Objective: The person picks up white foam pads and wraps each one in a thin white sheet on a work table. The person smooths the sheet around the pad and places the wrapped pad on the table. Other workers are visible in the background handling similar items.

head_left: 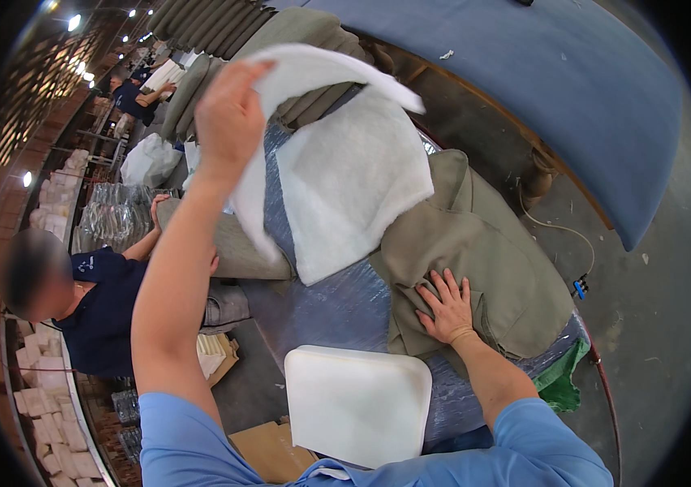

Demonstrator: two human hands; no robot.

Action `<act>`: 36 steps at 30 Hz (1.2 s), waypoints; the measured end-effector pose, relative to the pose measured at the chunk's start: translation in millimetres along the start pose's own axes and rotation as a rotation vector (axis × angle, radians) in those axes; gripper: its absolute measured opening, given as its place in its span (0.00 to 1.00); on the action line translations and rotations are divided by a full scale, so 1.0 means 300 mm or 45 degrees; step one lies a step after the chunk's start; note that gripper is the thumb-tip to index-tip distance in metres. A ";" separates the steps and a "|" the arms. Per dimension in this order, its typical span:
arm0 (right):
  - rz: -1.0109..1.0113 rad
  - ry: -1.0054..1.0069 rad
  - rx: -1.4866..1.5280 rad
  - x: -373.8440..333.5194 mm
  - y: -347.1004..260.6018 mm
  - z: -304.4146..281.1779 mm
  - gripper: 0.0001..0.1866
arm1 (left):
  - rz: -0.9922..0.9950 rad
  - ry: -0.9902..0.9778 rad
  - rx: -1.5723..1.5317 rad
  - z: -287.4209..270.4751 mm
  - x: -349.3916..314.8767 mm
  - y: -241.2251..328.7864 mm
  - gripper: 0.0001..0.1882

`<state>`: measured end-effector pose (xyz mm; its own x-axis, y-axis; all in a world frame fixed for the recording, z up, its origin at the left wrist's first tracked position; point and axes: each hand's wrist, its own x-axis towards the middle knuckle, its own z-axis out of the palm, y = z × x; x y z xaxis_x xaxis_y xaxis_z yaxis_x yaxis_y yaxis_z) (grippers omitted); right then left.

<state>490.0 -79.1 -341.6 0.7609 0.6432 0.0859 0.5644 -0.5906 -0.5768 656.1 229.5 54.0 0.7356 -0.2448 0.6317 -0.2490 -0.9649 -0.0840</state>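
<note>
My left hand [232,114] is raised at the upper left, its fingers closed on the edge of a white batting sheet [313,66] that curves in the air and hangs down. Below that sheet, another piece of white batting [353,183] lies on the plastic-covered table [333,312]. My right hand [447,312] rests with spread fingers on a heap of olive fabric covers [508,260] to the right; it grips nothing. Close to my body, a white foam cushion pad [359,406] with rounded corners lies at the table's near side.
At the left, a co-worker [102,300] in dark blue has hands on a grey-green cushion [228,243]. More such cushions [207,24] are stacked at the back. A large blue-topped table [524,89] stands far right, with a hose and blue fitting [579,288] nearby. Cardboard [272,450] lies below.
</note>
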 end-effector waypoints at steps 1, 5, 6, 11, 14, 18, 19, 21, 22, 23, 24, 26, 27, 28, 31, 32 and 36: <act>-0.012 0.002 0.006 0.002 0.000 0.006 0.34 | 0.089 -0.065 -0.021 -0.010 -0.036 0.071 0.26; -0.021 0.011 0.011 -0.003 -0.006 0.021 0.34 | 0.362 -0.513 -0.165 -0.058 -0.378 0.426 0.11; -0.053 -0.026 -0.069 -0.019 0.019 0.062 0.32 | 0.394 -0.479 -0.377 -0.073 -0.467 0.526 0.09; -0.114 -0.077 -0.180 -0.095 0.083 0.175 0.32 | 0.193 -1.051 -0.856 -0.336 -0.923 0.864 0.19; -0.057 -0.046 -0.139 -0.121 0.079 0.168 0.33 | -0.199 -1.205 -0.915 -0.467 -1.086 1.001 0.25; 0.099 0.026 -0.005 -0.151 0.106 0.161 0.35 | -0.656 -1.408 -1.228 -0.521 -1.266 1.073 0.24; 0.174 0.066 0.080 -0.153 0.115 0.156 0.36 | -0.899 -1.326 -1.487 -0.526 -1.305 1.081 0.23; 0.395 0.168 0.346 -0.171 0.156 0.127 0.37 | -1.423 -1.200 -1.788 -0.519 -1.399 1.053 0.22; 0.515 0.200 0.548 -0.171 0.176 0.092 0.37 | -1.727 -1.142 -1.825 -0.516 -1.463 1.008 0.22; 0.627 0.243 0.754 -0.175 0.194 0.054 0.38 | -1.874 -0.880 -1.605 -0.487 -1.522 0.959 0.22; 0.754 0.315 1.020 -0.225 0.263 -0.004 0.39 | -1.946 -0.665 -1.403 -0.418 -1.565 0.893 0.23; 0.949 0.134 1.678 -0.248 0.254 -0.106 0.40 | -1.988 -0.616 -0.515 -0.385 -1.659 0.768 0.27; 1.034 0.034 1.900 -0.275 0.210 -0.152 0.36 | -2.044 -0.626 -0.249 -0.366 -1.705 0.742 0.30; 1.135 -0.065 2.099 -0.297 0.160 -0.215 0.32 | -2.087 -0.638 0.012 -0.361 -1.751 0.728 0.33; 1.285 -0.152 2.158 -0.423 0.080 -0.292 0.27 | -2.455 -0.844 -0.275 -0.256 -1.776 0.759 0.39; 1.338 -0.154 2.082 -0.492 0.072 -0.298 0.26 | -2.438 -0.972 -0.324 -0.236 -1.759 0.788 0.40; 1.149 -0.355 1.700 -0.617 0.048 -0.283 0.26 | -2.242 -1.109 0.061 -0.204 -1.711 0.852 0.34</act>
<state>384.3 -248.0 -296.8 0.5097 0.4936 -0.7047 -0.7795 -0.0817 -0.6211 176.2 114.4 -244.6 0.1665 0.8704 -0.4634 0.9860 -0.1453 0.0814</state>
